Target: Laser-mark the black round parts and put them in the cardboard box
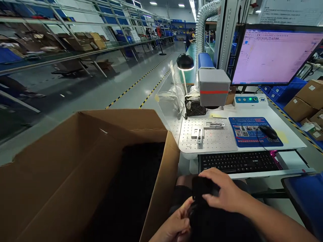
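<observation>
A small flat black piece (202,186) is held over my lap; it is too dark to tell its kind. My right hand (224,191) is closed on its right side, thumb below and fingers above. Low at its left, my left hand (176,222) pinches the lower edge with thumb and finger. Dark clothing behind the piece hides part of its outline. Left of my hands stands a large open cardboard box (101,124), with a dark black mass (136,174) inside that I cannot make out in detail.
Ahead is a white bench with a perforated metal plate (207,143), a grey machine head (214,88), a fan (195,107) and a lamp (185,62). A keyboard (239,162), mouse (268,131) and monitor (275,57) are at the right. Racks line the left aisle.
</observation>
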{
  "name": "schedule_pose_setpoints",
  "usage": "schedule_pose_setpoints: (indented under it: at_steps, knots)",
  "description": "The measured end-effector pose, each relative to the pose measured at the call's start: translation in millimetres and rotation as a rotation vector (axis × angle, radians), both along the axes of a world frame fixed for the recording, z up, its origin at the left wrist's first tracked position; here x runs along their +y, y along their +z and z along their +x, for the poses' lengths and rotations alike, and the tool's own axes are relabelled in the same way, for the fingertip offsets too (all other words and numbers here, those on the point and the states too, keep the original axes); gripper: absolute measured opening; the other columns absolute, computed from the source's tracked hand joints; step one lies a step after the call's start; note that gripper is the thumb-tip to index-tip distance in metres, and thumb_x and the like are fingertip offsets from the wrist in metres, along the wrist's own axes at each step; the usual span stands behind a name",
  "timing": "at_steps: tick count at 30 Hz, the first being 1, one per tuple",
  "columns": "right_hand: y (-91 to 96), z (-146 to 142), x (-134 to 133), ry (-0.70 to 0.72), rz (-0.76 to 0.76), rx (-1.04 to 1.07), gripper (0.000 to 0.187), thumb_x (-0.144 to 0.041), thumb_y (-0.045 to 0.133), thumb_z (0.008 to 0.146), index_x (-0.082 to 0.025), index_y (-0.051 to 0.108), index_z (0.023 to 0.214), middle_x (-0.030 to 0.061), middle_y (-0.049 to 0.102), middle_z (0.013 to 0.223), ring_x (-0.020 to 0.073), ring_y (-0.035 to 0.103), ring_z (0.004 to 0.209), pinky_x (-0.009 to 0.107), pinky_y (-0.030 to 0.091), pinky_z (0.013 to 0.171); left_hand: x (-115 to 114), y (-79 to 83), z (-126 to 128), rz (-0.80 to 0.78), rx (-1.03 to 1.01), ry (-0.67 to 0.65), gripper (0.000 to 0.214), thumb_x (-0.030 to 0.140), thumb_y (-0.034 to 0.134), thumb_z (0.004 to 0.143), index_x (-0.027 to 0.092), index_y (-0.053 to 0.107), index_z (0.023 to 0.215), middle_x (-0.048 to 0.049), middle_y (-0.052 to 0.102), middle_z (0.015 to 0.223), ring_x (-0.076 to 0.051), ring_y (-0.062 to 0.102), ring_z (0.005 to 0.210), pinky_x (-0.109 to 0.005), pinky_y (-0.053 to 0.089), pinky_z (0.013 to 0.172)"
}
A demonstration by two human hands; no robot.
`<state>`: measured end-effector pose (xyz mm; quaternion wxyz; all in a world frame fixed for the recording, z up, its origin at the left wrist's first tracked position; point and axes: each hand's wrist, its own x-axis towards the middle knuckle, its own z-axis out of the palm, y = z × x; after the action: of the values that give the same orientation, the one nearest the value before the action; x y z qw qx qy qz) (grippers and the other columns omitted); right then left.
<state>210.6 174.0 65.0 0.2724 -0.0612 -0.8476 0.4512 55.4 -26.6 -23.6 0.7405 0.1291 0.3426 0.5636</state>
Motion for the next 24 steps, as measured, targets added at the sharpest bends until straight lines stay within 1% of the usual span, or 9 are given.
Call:
schedule_pose_setpoints:
  at_steps: [4,6,8,10,12,16,18,21,24]
  knots:
    - [-11.2,-28.0,57.7,-0.466,0.026,-0.053,0.045,-0.034,0.070,0.079,-0.022,0.065,0.122,0.0087,0.071,0.118,0.0260,0.066,0.109,0.042,0.051,0.100,-3.1,-2.9,-30.9,-0.040,0.046,0.153,0.056,0.037,0.088,0.076,0.028,0.068,0.127,0.0030,0.056,0.063,0.002,0.022,0.034,-0.013,0.011,0.035]
    - [-13.9,-49.9,93.7,-0.660,0.067,-0.140,0.048,-0.041,0.071,0.079,-0.018,0.067,0.121,0.0115,0.071,0.119,0.0291,0.065,0.112,0.043,0.049,0.103,-8.5,-3.6,-59.2,-0.051,0.054,0.335,0.046,0.037,0.083,0.081,0.027,0.070,0.123,0.0036,0.055,0.059,-0.001,0.027,0.034,-0.014,0.019,0.035]
    - [-13.7,-72.9,124.7,-0.763,0.116,-0.241,0.051,-0.044,0.070,0.080,-0.015,0.067,0.122,0.0134,0.071,0.120,0.0307,0.063,0.115,0.042,0.047,0.104,-15.7,-4.2,-88.2,-0.056,0.031,0.547,0.036,0.032,0.078,0.084,0.027,0.072,0.119,0.0077,0.042,0.045,-0.006,0.034,0.034,-0.015,0.029,0.038]
    - [-12.0,-93.8,146.0,-0.799,0.158,-0.329,0.048,-0.045,0.067,0.083,-0.014,0.067,0.120,0.0140,0.071,0.119,0.0307,0.064,0.113,0.039,0.048,0.099,-23.3,-4.6,-110.0,-0.046,-0.013,0.710,0.030,0.025,0.078,0.084,0.023,0.073,0.113,0.0101,0.032,0.039,-0.006,0.034,0.034,-0.014,0.036,0.041]
    - [-10.7,-111.4,157.7,-0.802,0.197,-0.404,0.042,-0.045,0.065,0.085,-0.014,0.069,0.114,0.0141,0.072,0.112,0.0299,0.065,0.107,0.036,0.049,0.091,-29.6,-4.9,-120.5,-0.027,-0.033,0.783,0.033,0.020,0.081,0.080,0.018,0.072,0.112,0.0105,0.040,0.043,-0.002,0.031,0.034,-0.012,0.038,0.044]
    - [-11.4,-137.7,165.8,-0.835,0.286,-0.474,0.038,-0.048,0.064,0.087,-0.013,0.069,0.102,0.0154,0.072,0.101,0.0294,0.066,0.096,0.034,0.047,0.079,-34.9,-4.2,-119.2,0.025,0.023,0.736,0.057,0.022,0.092,0.070,0.014,0.068,0.121,0.0060,0.060,0.064,0.004,0.028,0.036,-0.006,0.027,0.038]
    - [-11.5,-146.9,167.1,-0.860,0.301,-0.470,0.041,-0.051,0.064,0.087,-0.013,0.069,0.100,0.0159,0.072,0.101,0.0298,0.066,0.096,0.034,0.046,0.078,-35.7,-3.9,-117.9,0.035,0.023,0.725,0.059,0.026,0.093,0.069,0.013,0.068,0.122,0.0078,0.056,0.058,0.003,0.026,0.036,-0.006,0.023,0.036]
    - [-11.3,-153.1,167.1,-0.855,0.286,-0.442,0.048,-0.058,0.066,0.085,-0.013,0.069,0.101,0.0162,0.072,0.100,0.0305,0.066,0.097,0.035,0.047,0.079,-37.4,-6.6,-121.0,0.049,-0.041,0.756,0.058,0.024,0.090,0.074,0.013,0.067,0.126,0.0085,0.052,0.054,0.004,0.026,0.037,-0.004,0.028,0.040]
    - [-17.3,-147.1,166.2,-0.828,0.230,-0.374,0.063,-0.066,0.066,0.082,-0.012,0.066,0.115,0.0182,0.071,0.112,0.0322,0.065,0.103,0.037,0.048,0.085,-39.2,-12.3,-126.9,0.057,-0.087,0.748,0.059,0.020,0.086,0.078,0.013,0.063,0.132,0.0066,0.056,0.057,0.004,0.027,0.038,-0.005,0.032,0.044]
